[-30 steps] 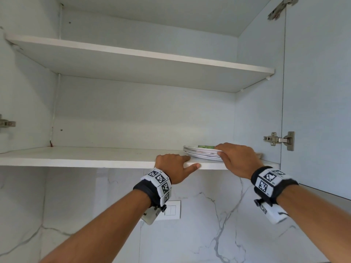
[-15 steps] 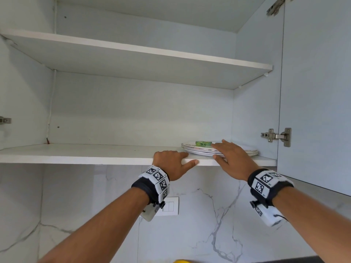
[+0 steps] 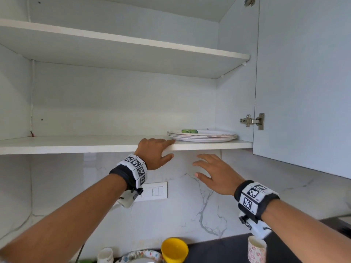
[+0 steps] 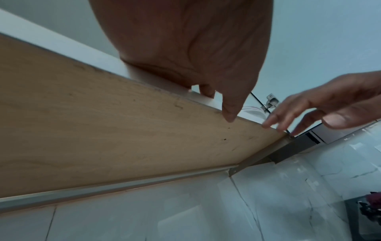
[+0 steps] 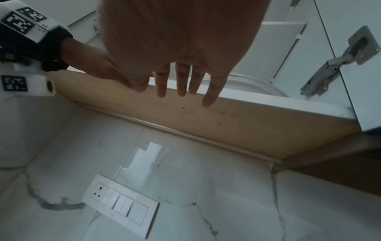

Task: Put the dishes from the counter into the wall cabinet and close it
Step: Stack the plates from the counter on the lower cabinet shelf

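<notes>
On smooth white shelf (image 3: 95,144) — round glossy plates (image 3: 202,136), stacked

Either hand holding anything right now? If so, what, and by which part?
Nothing is held. The left hand rests on the front edge of the lower shelf, fingers on top. The right hand is open in the air, off the plates.

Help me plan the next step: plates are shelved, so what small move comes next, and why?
Probably lower the free right hand to the yellow cup on the counter: the plates sit on the shelf, and dishes remain below.
</notes>
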The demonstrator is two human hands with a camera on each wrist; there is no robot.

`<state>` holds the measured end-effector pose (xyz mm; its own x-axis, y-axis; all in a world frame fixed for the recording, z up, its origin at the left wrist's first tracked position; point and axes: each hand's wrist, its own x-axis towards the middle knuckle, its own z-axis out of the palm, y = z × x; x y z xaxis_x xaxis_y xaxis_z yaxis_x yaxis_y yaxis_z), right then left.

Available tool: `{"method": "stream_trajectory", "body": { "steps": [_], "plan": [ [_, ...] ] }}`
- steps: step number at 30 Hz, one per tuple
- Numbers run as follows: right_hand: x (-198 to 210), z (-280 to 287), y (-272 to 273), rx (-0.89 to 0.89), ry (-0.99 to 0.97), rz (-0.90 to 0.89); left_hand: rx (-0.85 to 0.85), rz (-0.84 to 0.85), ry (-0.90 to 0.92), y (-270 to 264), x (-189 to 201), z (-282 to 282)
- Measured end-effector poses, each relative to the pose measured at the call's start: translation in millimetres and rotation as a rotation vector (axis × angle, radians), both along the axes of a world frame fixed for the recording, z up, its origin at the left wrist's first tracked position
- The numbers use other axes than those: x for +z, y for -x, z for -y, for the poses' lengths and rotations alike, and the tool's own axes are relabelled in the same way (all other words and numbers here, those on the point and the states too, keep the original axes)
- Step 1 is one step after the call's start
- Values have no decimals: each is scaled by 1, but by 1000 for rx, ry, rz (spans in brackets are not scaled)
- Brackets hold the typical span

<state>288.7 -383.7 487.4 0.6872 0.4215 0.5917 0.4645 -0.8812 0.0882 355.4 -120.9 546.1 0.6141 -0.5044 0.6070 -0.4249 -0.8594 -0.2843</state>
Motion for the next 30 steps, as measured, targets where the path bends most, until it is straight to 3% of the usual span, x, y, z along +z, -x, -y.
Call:
{"method": "stream_trajectory", "body": {
  "steps": [5,8,16,20,24,30],
  "plan": [
    [-48,-15,16,-5,-1,-178,-131,77,101,27,-51,-20],
    [-87,-34,22,10,-3,-260,-205,-58,196,48,-103,-39],
    [-213,-106,50,145,38,-534,160,-546,203,119,-307,-134],
    [-275,-140,64,140,24,-697,406,-772,170,154,-384,-197],
    [-327,-165,72,63,-19,-813,514,-928,157,171,-430,-251],
    [-391,-186,71,-161,-31,-936,516,-962,137,149,-453,-289]
  ]
}}
